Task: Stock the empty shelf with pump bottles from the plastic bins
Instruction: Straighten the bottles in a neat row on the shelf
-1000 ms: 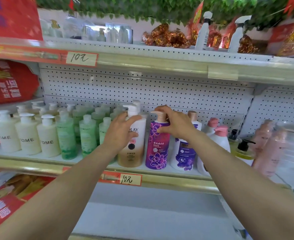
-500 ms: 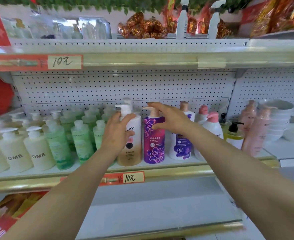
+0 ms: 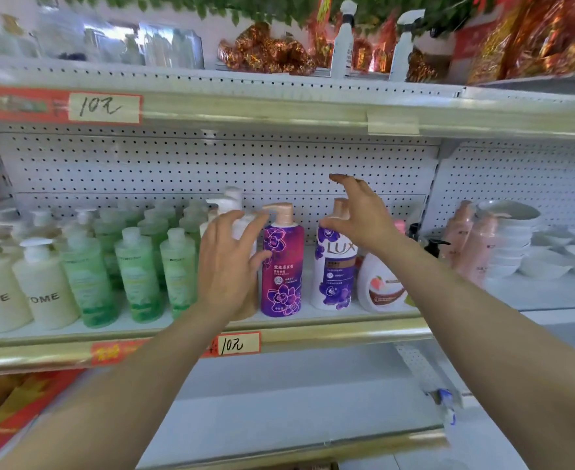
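Observation:
A purple flowered pump bottle (image 3: 282,266) stands upright on the middle shelf (image 3: 347,329), free of both hands. To its left, my left hand (image 3: 228,262) hovers with spread fingers in front of a white-and-tan pump bottle (image 3: 236,212), mostly hiding it. My right hand (image 3: 360,215) is lifted, fingers loosely spread, in front of the pump of a white and purple LUX bottle (image 3: 335,276). Neither hand holds anything. A round white bottle with a peach label (image 3: 381,286) stands right of the LUX bottle.
Green bottles (image 3: 136,266) and cream pump bottles (image 3: 46,286) fill the shelf's left side. Pink bottles (image 3: 472,239) and stacked white bowls (image 3: 516,239) sit at the right. The lower shelf (image 3: 296,401) shows a bare white surface. Spray bottles (image 3: 343,39) stand on the top shelf.
Both hands have let go: the left has come off the white-and-tan bottle, the right has lifted off the purple bottle and moved right and up. The view has shifted closer.

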{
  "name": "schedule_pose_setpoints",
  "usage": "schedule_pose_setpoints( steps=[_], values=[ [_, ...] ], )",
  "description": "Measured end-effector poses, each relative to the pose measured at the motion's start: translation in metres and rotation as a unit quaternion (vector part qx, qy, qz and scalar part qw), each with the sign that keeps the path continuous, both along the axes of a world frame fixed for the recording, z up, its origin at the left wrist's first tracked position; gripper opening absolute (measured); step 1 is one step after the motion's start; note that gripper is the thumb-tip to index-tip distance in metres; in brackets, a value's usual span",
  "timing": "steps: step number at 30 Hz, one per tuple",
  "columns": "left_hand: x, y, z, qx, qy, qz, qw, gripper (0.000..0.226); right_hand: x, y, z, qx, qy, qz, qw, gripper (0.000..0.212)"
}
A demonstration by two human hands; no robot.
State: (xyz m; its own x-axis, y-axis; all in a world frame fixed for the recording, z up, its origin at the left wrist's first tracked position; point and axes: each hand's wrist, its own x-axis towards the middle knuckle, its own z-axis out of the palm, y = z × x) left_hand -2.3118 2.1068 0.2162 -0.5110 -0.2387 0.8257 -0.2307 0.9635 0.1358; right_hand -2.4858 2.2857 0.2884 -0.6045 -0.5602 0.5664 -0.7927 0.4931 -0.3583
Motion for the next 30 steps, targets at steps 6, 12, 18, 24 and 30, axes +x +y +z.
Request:
schedule_pose_setpoints(
  steps=[6,12,18,24,30],
  values=[
    [-0.035,0.015,-0.007,-0.053,-0.131,0.042,0.989,0.08,-0.016,0.016,-0.012,0.105,-0.05,0.022,0.993,0.097],
    [-0.038,0.015,-0.011,-0.058,-0.157,0.066,0.984,0.086,-0.028,0.011,-0.013,0.155,-0.049,0.049,0.986,0.097],
    [-0.033,0.014,-0.008,-0.048,-0.174,0.06,0.982,0.082,-0.035,0.011,-0.007,0.149,-0.033,0.069,0.986,0.08],
    [-0.029,0.015,-0.007,-0.052,-0.18,0.054,0.981,0.082,-0.036,0.015,-0.001,0.148,-0.045,0.107,0.982,0.076],
    [-0.031,0.013,-0.008,-0.048,-0.187,0.057,0.98,0.082,-0.037,0.017,0.001,0.148,-0.041,0.082,0.985,0.072]
  ],
)
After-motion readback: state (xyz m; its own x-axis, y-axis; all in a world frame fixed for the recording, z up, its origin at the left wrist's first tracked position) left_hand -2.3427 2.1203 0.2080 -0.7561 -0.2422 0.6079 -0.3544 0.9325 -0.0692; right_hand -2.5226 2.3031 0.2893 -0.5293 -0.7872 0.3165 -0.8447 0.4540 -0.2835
